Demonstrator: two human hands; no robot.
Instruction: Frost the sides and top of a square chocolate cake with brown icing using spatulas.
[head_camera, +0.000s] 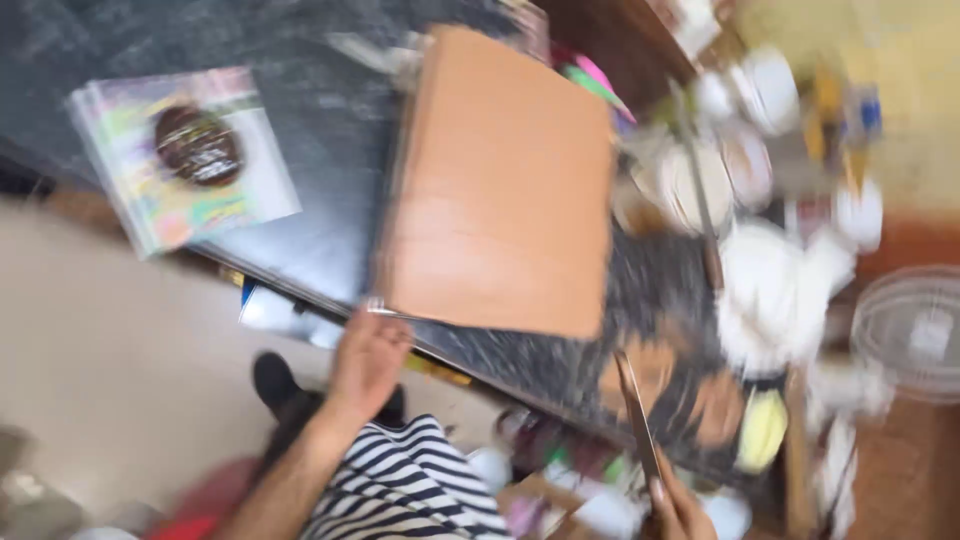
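I see my right hand (683, 510) closed around a thin, flat brown strip (637, 415) at the counter's near edge, while my left hand (367, 360), arm stretched forward, pinches the near corner of a smooth, rectangular cardboard sheet (500, 185). That sheet lies mid-counter on the dark speckled stone counter (330, 150), with a glossy magazine stack (180, 160) at the far left corner.

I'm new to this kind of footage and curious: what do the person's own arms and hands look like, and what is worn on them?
Both hands are bare, no gloves. The left hand leads to an uncovered forearm, no sleeve showing. Only part of the right hand shows. The picture is too blurred to tell rings.
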